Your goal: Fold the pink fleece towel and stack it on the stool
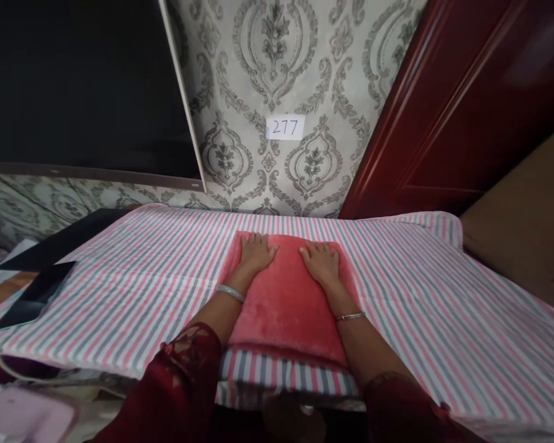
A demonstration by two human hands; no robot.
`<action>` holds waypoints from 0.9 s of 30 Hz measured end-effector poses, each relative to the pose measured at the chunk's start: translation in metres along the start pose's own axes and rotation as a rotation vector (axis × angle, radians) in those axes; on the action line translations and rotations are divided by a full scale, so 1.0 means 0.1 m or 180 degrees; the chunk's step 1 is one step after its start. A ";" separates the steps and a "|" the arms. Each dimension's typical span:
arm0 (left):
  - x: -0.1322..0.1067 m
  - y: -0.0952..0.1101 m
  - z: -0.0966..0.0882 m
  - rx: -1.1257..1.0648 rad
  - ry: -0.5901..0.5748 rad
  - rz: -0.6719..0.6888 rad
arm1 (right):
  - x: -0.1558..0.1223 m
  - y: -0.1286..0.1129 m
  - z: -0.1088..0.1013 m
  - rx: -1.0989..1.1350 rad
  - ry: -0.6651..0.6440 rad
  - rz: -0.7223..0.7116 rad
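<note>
Two open palms — left hand [257, 251], right hand [322, 261] — gripping nothing, flat on pink cloth [286, 307]; I reckon pressing it smooth against striped sheet [129, 289].

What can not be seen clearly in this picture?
Head view: whatever lies under the red cloth, hidden by it and by the left hand and right hand flat on it.
Head view: the supporting surface, covered by the striped sheet.
Head view: the pale pink thing at lower left, cut off by the frame edge.
</note>
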State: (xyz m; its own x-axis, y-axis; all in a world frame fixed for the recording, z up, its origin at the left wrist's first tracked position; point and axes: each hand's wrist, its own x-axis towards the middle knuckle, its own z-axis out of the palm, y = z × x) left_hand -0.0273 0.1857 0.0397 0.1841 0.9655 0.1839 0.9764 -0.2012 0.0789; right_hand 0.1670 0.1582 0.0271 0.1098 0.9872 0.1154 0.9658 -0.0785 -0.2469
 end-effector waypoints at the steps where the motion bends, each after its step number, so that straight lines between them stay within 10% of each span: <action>1: -0.01 0.01 -0.01 0.0025 -0.0031 -0.0031 | 0.00 0.00 0.01 -0.0016 -0.0007 0.0004; 27: -0.01 -0.12 -0.15 0.0047 0.0438 -0.0148 | 0.08 0.26 -0.18 0.0408 -0.0088 0.0408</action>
State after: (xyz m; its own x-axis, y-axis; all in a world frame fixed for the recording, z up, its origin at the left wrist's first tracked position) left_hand -0.0406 0.1849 0.0534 0.1223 0.9418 0.3131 0.9852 -0.1533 0.0764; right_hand 0.1978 0.1620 0.0392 0.2220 0.9738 0.0491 0.9063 -0.1876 -0.3787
